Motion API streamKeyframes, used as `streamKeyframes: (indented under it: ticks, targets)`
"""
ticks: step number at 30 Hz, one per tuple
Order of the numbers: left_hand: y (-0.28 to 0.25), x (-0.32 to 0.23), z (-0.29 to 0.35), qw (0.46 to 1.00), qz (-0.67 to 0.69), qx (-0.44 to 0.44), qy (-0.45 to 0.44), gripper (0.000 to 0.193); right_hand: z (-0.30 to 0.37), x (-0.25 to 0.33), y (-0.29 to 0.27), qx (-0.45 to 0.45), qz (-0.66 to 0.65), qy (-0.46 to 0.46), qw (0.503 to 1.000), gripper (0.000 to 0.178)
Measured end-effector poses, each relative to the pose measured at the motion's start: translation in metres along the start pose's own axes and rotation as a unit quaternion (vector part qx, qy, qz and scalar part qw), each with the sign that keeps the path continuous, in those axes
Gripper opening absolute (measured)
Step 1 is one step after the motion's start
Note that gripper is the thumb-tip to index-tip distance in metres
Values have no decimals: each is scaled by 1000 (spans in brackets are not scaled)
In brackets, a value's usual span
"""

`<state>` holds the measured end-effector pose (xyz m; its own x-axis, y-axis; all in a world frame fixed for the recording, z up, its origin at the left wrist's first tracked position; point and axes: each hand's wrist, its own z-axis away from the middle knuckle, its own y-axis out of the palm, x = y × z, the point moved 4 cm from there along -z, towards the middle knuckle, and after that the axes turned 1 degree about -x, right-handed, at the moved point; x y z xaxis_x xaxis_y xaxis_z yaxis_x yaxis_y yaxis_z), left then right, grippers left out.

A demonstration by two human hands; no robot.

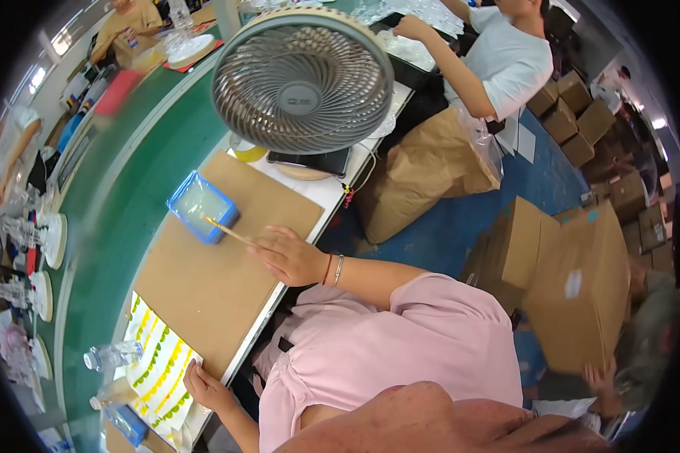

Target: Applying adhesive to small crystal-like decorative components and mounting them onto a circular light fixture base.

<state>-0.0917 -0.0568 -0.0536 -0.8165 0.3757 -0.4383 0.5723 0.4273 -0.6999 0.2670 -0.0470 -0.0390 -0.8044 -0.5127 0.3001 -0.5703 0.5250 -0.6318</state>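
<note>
My right hand (287, 255) is closed around a thin wooden-handled brush (234, 232). The brush's tip reaches into a blue rectangular tub (175, 207) that holds a pale, translucent substance. Under the tub lies a brown cardboard sheet (204, 291) on the worktable. My left hand (208, 386) is at the near edge of a white sheet (159, 362) printed with rows of yellow and green scallops, its fingers pinched at the corner. Whether the white sheet is one layer or several I cannot tell.
A large grey fan (302, 87) stands at the far end, beside a tape roll (248, 151) and a dark flat device (310, 161). Clear bottles (115, 355) stand left of the printed sheet. A green conveyor (102, 249) runs alongside. A person carries a carton (578, 287) at right.
</note>
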Motion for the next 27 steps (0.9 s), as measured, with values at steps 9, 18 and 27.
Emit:
streamKeyframes:
  ticks: [9, 18, 27]
  targets:
    - [2, -2, 1, 997, -29, 30, 72, 11, 1, -2, -1, -30, -31, -7, 999, 55]
    - [7, 4, -1, 998, -13, -15, 54, 13, 6, 1, 1, -51, -34, -1, 998, 54]
    - [-1, -4, 0, 998, -50, 17, 31, 14, 3, 2, 8, -63, -40, -19, 997, 54]
